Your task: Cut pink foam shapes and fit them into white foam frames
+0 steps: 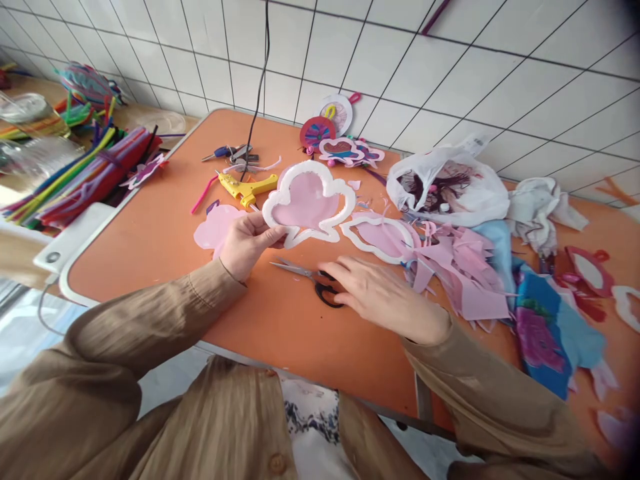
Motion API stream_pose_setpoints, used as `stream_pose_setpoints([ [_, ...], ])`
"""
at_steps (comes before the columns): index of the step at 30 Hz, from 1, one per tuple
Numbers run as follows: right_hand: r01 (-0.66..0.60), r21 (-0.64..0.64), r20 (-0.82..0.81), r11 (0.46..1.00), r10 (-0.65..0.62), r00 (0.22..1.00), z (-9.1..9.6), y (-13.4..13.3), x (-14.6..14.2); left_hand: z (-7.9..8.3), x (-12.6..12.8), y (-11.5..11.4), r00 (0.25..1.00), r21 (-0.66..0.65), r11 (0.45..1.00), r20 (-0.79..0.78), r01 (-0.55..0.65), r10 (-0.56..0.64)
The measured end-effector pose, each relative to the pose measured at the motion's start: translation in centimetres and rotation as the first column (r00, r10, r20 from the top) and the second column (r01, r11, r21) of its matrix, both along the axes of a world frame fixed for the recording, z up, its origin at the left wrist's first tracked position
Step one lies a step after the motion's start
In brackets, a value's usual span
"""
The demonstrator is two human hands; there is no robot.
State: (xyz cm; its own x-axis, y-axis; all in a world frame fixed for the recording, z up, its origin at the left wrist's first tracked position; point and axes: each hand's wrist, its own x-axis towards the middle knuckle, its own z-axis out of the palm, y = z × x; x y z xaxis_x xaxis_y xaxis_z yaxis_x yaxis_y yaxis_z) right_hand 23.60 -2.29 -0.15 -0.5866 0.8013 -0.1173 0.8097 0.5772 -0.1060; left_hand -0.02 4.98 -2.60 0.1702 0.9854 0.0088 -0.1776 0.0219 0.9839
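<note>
My left hand (249, 241) pinches the lower left edge of a white cloud-shaped frame (345, 195), raised above the table. A pink sheet (306, 200) shows through its opening. My right hand (373, 290) is at the black handles of a pair of scissors (300, 269), its fingers around them; the closed blades point left, low over the tabletop. Just left of my left hand lies a pink cloud-shaped cutout (215, 227). Beyond my right hand lies a second white frame (351, 231) with pink material inside it.
A yellow glue gun (247, 190) and pliers (240, 153) lie on the orange table (165, 213). Pink scraps (465, 267), a white plastic bag (480, 193) and blue fabric (543, 327) spread rightward. Pipe cleaners (95, 180) are bundled at left; finished ornaments (317, 133) sit by the wall.
</note>
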Motion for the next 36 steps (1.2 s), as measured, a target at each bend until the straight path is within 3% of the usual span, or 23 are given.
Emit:
stream_pose_setpoints([
  [8,-0.008,0.053,0.066,0.999,0.004,0.998,-0.3,0.2,-0.4,-0.2,-0.5,0.6,0.997,0.007,0.998,-0.045,-0.056,0.056],
  [13,-0.05,-0.099,-0.148,0.994,0.035,0.988,0.6,0.4,0.6,-0.3,-1.0,1.3,0.993,0.01,0.994,-0.04,-0.11,0.111],
  [18,-0.124,-0.248,-0.371,0.961,0.024,0.928,1.9,0.8,1.4,-0.2,-1.0,1.1,0.995,0.021,0.996,-0.055,-0.087,0.088],
  [25,0.066,0.012,-0.581,0.998,-0.047,0.813,1.9,0.9,1.5,0.0,-0.7,0.6,0.996,0.107,0.994,-0.088,-0.011,0.02],
  [36,0.083,-0.012,-0.449,0.996,-0.079,0.89,2.8,0.8,1.8,-0.8,-0.9,0.8,0.987,0.227,0.965,-0.118,0.134,-0.109],
])
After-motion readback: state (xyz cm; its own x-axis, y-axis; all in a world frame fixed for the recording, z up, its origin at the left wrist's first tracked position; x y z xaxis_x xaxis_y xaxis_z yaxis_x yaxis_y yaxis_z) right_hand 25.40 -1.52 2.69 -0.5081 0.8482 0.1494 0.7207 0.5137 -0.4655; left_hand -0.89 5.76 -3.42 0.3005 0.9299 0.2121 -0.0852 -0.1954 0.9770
